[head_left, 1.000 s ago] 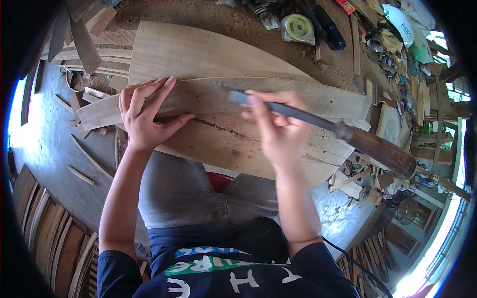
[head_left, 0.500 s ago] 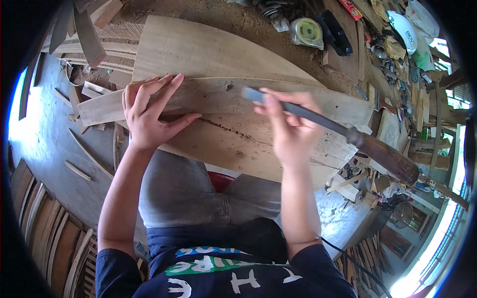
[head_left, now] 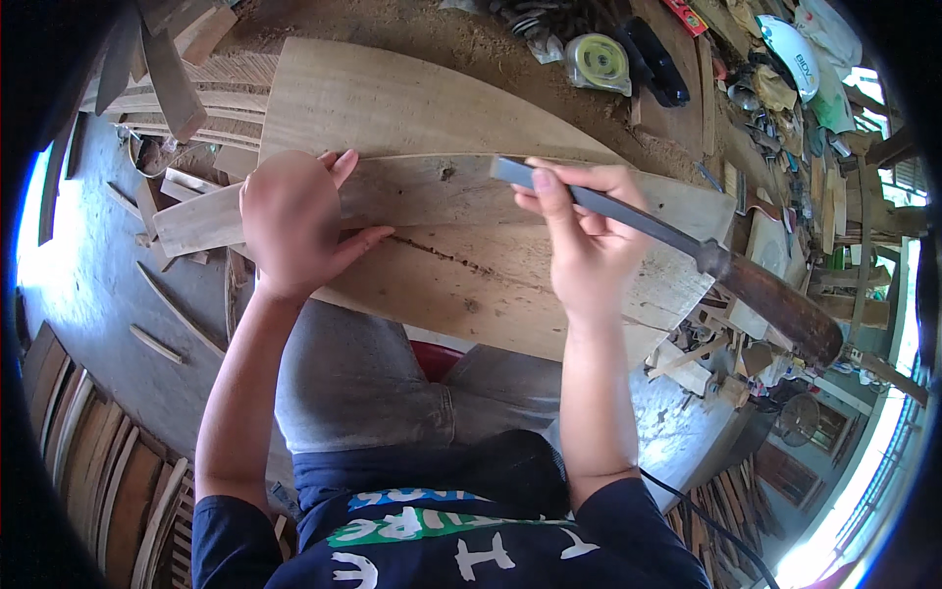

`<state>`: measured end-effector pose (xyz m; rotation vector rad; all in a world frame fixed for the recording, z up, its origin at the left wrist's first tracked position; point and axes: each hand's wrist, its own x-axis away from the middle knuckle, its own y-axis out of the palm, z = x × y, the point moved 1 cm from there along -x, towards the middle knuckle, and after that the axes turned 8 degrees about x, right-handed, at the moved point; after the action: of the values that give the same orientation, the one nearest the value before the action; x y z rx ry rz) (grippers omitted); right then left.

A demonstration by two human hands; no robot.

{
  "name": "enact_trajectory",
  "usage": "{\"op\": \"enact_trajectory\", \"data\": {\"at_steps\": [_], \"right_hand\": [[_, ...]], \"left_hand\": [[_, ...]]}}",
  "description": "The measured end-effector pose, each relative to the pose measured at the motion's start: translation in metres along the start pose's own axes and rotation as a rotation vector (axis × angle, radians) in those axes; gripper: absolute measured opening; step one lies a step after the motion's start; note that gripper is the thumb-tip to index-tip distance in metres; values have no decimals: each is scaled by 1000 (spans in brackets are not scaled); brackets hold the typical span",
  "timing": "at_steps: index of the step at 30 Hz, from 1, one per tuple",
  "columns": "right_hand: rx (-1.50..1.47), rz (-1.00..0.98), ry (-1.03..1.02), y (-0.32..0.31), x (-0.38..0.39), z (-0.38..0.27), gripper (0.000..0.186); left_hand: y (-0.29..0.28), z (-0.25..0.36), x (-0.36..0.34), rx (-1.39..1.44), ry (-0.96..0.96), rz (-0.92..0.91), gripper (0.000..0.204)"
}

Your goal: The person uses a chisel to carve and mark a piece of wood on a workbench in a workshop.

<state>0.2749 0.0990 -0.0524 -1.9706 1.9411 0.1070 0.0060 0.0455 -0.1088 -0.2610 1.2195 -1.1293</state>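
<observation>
A long, gently curved wooden board (head_left: pixel 412 187) lies across a wider wooden panel (head_left: pixel 392 93). My left hand (head_left: pixel 292 221) spans the board toward its left end, thumb on the near side and fingertips at the far edge; part of this hand is blurred. In my right hand (head_left: pixel 594 231) is a chisel (head_left: pixel 633 219), gripped by its flat metal blade between thumb and fingers. The blade's end sits over the board's far edge, just right of a dark knot; whether it touches cannot be told. The chisel's brown wooden handle points to the lower right.
Beyond the panel, a tape measure (head_left: pixel 600 64) and a black case (head_left: pixel 655 67) lie on a dusty surface. A white helmet (head_left: pixel 788 59) sits among clutter at the far right. Stacked planks (head_left: pixel 108 471) stand at lower left, and wood strips (head_left: pixel 177 304) lie on the floor.
My right hand and the chisel have shifted slightly to the right, with the blade's end a little farther from me. My left hand stays in place on the board.
</observation>
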Motion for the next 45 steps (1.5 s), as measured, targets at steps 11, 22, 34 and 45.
{"op": "enact_trajectory", "data": {"at_steps": [11,22,34,45], "right_hand": [[-25,24,95,-6,3,5,8],[-5,51,80,-15,2,-3,10],[-17,-6,69,7,6,-2,10],[13,-115,-35,34,7,1,10]], "left_hand": [[2,1,-1,8,-37,-9,70],[2,4,-6,2,-9,15,69],[0,3,-4,11,-21,-6,73],[2,1,-1,36,-24,16,69]]}}
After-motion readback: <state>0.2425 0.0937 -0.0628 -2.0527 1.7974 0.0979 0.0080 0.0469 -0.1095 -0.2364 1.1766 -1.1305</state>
